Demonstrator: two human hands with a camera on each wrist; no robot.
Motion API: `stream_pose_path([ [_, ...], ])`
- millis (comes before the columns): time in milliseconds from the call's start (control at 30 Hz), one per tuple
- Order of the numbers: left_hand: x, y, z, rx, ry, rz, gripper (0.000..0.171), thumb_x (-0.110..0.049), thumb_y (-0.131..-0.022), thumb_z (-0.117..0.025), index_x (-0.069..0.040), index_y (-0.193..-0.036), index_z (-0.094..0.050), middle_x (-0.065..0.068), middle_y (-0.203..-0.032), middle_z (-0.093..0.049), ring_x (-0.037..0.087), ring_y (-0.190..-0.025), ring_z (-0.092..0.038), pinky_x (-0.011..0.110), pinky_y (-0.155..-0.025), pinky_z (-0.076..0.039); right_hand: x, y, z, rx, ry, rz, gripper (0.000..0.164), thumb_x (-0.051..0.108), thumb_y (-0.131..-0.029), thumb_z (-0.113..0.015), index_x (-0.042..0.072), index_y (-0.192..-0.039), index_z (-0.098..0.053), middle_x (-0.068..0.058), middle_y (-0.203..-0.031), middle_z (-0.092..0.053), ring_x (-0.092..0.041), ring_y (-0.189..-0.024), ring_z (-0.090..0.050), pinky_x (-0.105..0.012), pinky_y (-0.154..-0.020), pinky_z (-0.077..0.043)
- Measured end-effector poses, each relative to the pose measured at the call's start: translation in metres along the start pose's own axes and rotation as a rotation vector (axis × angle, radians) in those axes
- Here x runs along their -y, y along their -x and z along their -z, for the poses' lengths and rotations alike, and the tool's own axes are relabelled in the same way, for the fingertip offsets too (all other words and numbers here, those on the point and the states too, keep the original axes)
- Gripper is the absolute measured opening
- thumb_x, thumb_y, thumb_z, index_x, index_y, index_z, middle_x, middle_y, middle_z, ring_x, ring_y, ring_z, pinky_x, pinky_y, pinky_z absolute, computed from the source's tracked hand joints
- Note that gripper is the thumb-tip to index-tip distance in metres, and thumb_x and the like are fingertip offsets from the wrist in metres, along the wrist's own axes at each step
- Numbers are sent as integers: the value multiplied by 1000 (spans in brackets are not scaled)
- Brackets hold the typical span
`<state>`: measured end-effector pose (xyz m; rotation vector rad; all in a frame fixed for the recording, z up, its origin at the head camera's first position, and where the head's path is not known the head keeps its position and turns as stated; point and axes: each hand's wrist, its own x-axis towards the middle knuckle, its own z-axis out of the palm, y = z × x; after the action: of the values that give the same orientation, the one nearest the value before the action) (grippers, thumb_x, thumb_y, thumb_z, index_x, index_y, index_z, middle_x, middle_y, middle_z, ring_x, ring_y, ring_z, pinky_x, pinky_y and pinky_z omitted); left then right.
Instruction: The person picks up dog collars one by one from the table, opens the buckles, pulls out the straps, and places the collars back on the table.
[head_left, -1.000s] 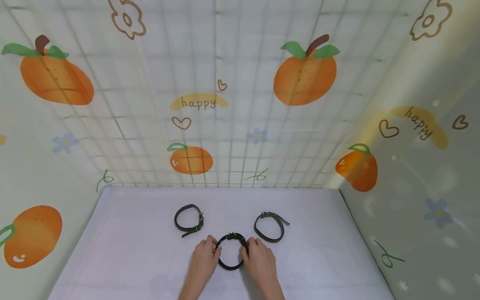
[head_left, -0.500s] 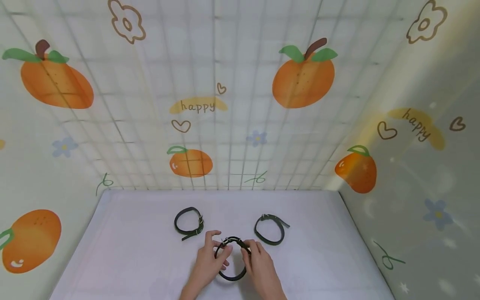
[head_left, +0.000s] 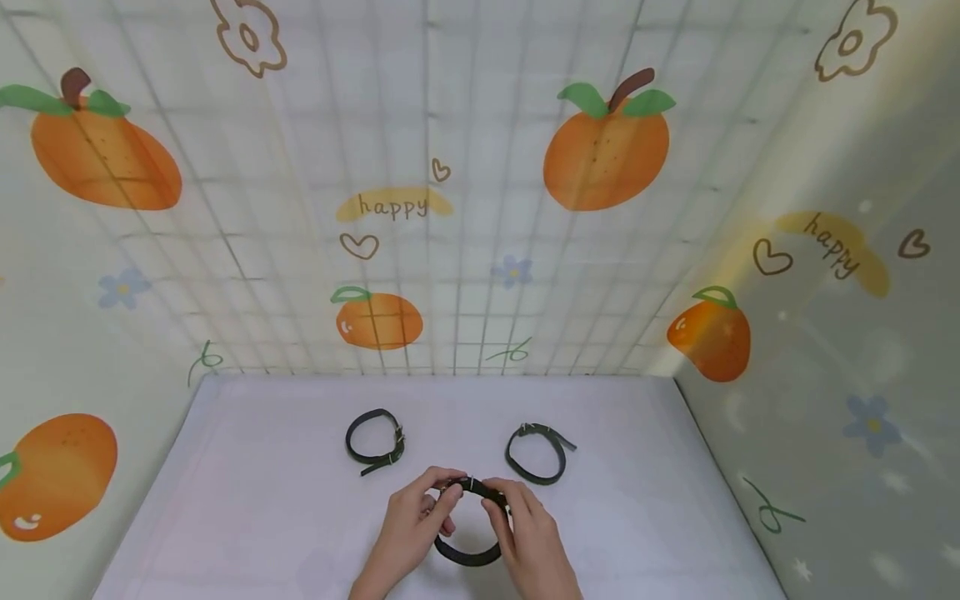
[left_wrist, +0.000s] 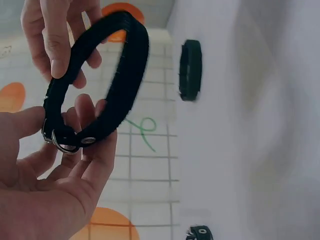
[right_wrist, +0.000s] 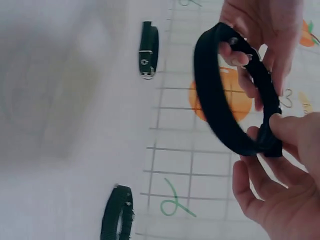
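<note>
A black buckled collar (head_left: 468, 559), closed into a loop, is held between both hands near the front of the white table. My left hand (head_left: 408, 521) pinches its upper left part, thumb on the near side, beside the metal buckle. In the left wrist view a metal D-ring (left_wrist: 65, 148) shows by that thumb. My right hand (head_left: 534, 537) pinches the upper right part of the band; in the right wrist view the thumb (right_wrist: 287, 131) of that hand presses the strap. The loop stands tilted, and its lower part hangs towards me.
Behind the hands, two more dark collars lie looped on the white table (head_left: 262, 492): a left one (head_left: 352, 442) and a right one (head_left: 555, 467). A pale curtain (head_left: 480, 125) printed with oranges surrounds the table at the back and sides, with a wire grid showing through.
My left hand has shifted from the collar's left side up to its buckle part. The collar has tilted, its lower part coming nearer to me. My right hand still grips its right side.
</note>
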<state>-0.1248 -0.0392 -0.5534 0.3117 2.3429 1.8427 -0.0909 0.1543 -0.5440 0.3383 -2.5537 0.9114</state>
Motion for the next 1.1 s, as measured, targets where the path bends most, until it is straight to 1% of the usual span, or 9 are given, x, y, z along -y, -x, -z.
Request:
stream_pose_path([
  [100, -6, 5, 1, 1, -10, -17, 29, -45, -107, -65, -26, -129, -71, 3, -89, -77, 10, -69, -74, 20, -64, -54, 3, -2, 6, 2, -45, 13, 33, 15, -98, -80, 14, -129, -68, 5, -116, -75, -3, -98, -71, -26, -78, -63],
  [200, -13, 10, 1, -13, -28, -63, 24, -44, -108, -65, -29, -127, -71, 0, -92, -77, 9, -72, -73, 20, -65, -56, 3, -3, 11, 6, -124, 46, 34, 19, -99, -80, 17, -130, -68, 8, -120, -75, -3, -100, -71, -27, -82, -64],
  [300, -19, 15, 1, -12, -45, -143, 18, -37, -109, -66, -32, -125, -70, -6, -107, -77, 7, -79, -72, 23, -70, -59, 2, -3, 13, 6, -200, 92, 32, 21, -100, -79, 20, -130, -69, 10, -119, -75, -4, -101, -73, -24, -85, -63],
  [400, -23, 20, -1, -26, -68, -219, 17, -34, -109, -66, -36, -125, -70, -12, -117, -75, 4, -95, -71, 24, -80, -61, 2, -4, 14, 5, -268, 115, 30, 19, -100, -79, 22, -128, -69, 9, -117, -76, -6, -101, -73, -21, -88, -61],
  [500, -25, 23, -2, -58, -79, -270, 19, -32, -108, -67, -37, -126, -69, -14, -122, -74, 3, -106, -70, 25, -88, -61, 3, -5, 16, 9, -327, 100, 29, 18, -100, -79, 22, -127, -71, 7, -115, -77, -6, -100, -74, -19, -87, -61],
  [767, -25, 26, -7, -102, -78, -400, 19, -18, -108, -65, -28, -125, -67, -9, -118, -75, 2, -101, -70, 25, -87, -61, 10, -7, 21, 88, -542, -5, 26, 11, -100, -78, 23, -122, -70, 5, -114, -77, -6, -100, -75, -25, -84, -64],
  [867, -27, 26, -9, -106, -57, -385, 18, -18, -109, -64, -27, -124, -66, -9, -115, -74, 2, -97, -68, 25, -85, -59, 13, -7, 23, 103, -571, -19, 24, 9, -101, -75, 21, -121, -69, 2, -112, -76, -5, -95, -72, -26, -77, -64],
  [1000, -30, 27, -11, -79, 19, -291, 15, -20, -111, -61, -26, -124, -63, -5, -114, -73, 4, -96, -65, 24, -86, -56, 14, -7, 23, 97, -575, -25, 22, 9, -103, -73, 20, -120, -68, 0, -107, -74, -2, -87, -67, -25, -68, -61],
  [1100, -31, 28, -11, -49, 94, -228, 15, -19, -113, -57, -21, -127, -60, 1, -115, -72, 7, -98, -65, 24, -88, -56, 15, -6, 23, 92, -589, -28, 21, 8, -103, -73, 19, -120, -67, -2, -106, -74, -2, -87, -68, -25, -68, -61],
])
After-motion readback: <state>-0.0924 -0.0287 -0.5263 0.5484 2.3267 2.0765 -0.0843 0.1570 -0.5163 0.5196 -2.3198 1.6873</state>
